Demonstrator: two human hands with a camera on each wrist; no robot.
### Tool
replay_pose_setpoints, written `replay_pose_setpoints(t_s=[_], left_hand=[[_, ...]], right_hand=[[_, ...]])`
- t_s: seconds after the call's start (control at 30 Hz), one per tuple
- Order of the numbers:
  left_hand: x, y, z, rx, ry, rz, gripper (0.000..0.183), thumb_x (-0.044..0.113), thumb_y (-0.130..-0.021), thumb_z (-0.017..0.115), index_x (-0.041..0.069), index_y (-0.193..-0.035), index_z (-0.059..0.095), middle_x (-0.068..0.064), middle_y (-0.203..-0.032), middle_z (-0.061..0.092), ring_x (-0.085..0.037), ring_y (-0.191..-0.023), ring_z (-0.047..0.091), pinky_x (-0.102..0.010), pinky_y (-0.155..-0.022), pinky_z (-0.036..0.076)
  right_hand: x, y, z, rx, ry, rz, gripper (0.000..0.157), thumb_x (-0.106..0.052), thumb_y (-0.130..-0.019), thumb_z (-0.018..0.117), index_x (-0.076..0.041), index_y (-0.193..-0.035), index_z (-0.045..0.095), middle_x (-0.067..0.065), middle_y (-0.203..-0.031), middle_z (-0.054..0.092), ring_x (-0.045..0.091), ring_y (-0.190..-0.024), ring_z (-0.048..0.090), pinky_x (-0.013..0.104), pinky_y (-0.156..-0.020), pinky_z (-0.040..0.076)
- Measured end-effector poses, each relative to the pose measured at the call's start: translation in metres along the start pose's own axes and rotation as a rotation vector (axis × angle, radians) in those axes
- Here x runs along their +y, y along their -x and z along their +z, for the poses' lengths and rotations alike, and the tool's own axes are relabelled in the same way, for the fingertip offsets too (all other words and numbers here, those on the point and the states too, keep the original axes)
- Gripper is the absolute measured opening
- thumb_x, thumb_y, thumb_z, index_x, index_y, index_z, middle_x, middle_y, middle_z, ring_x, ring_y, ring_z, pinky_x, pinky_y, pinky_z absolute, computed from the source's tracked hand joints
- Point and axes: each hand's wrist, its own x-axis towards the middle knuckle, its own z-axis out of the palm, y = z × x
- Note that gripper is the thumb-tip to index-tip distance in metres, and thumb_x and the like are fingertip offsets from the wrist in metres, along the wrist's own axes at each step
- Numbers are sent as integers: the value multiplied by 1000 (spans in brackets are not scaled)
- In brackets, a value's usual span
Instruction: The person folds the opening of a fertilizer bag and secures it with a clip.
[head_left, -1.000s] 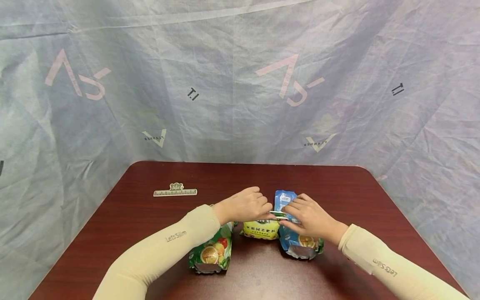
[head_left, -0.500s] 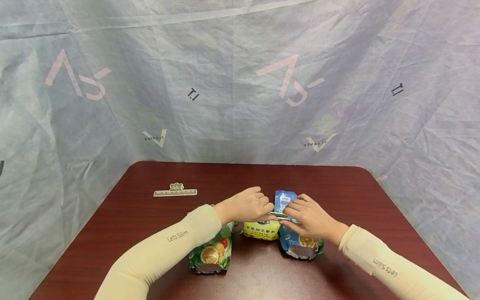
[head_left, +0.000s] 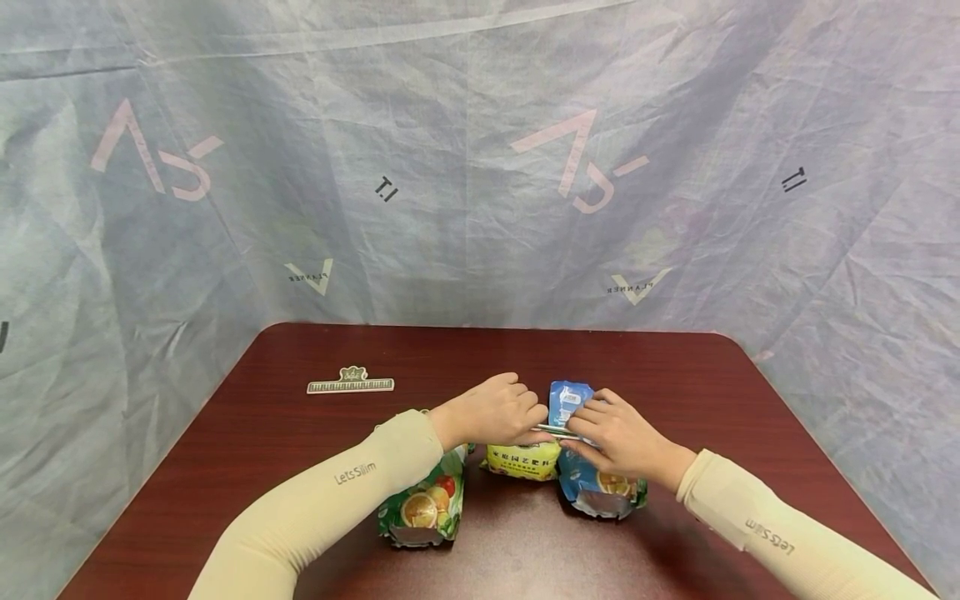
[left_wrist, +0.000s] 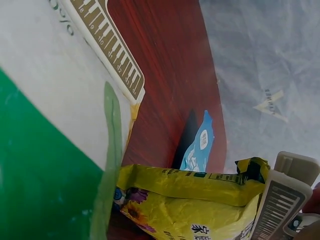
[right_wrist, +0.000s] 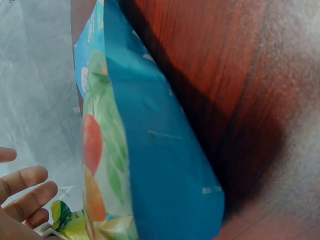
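Observation:
Between my hands in the head view is a white clip (head_left: pixel 557 432) with a ruler and piano-key pattern. It sits across the folded top of the yellow bag (head_left: pixel 522 461). In the left wrist view this clip (left_wrist: pixel 280 205) has the bag's green-edged corner at its jaws. My left hand (head_left: pixel 495 410) grips the clip from the left, its fingers curled. My right hand (head_left: pixel 618 433) pinches the clip's right end, thumb below and fingers above. In the right wrist view the other fingers (right_wrist: pixel 30 192) are loosely bent beside the blue bag (right_wrist: pixel 170 160).
A green fruit-print bag (head_left: pixel 423 508) stands under my left forearm, with a similar clip (left_wrist: pixel 110 47) along its top. The blue bag stands right behind my right hand. Another ruler clip (head_left: pixel 350 382) lies at the back left of the dark red table (head_left: pixel 675 358). Grey cloth (head_left: pixel 450 167) hangs behind.
The clip's two bars, with green showing between them a second ago, now lie closer together. The hands have barely shifted, and the bags stay in place.

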Motion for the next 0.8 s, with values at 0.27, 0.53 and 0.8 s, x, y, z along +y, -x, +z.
replay_pose_setpoints(t_s=[0.27, 0.53, 0.8], left_hand=[[0, 3, 1, 62, 8, -30, 41, 54, -87, 49, 18, -67, 50, 6, -56, 43, -9, -45, 37, -27, -46, 25], [0, 15, 2, -4, 25, -81, 49, 64, -85, 41, 18, -75, 56, 7, -63, 52, -8, -51, 48, -26, -47, 30], [-2, 35, -2, -56, 14, -155, 54, 67, -82, 44, 16, -86, 60, 6, -67, 59, -10, -57, 55, -26, -50, 37]], right_hand=[[-1, -2, -2, -9, 13, 1, 16, -28, -80, 67, -18, -78, 55, -8, -68, 51, 10, -64, 49, 35, -71, 38], [-1, -3, -2, -2, 15, -5, 15, -27, -80, 68, -18, -78, 56, -8, -69, 52, 10, -64, 50, 35, -71, 39], [-1, 0, 0, 5, 6, 4, 13, -27, -82, 66, -18, -80, 57, -8, -72, 55, 10, -67, 53, 36, -72, 40]])
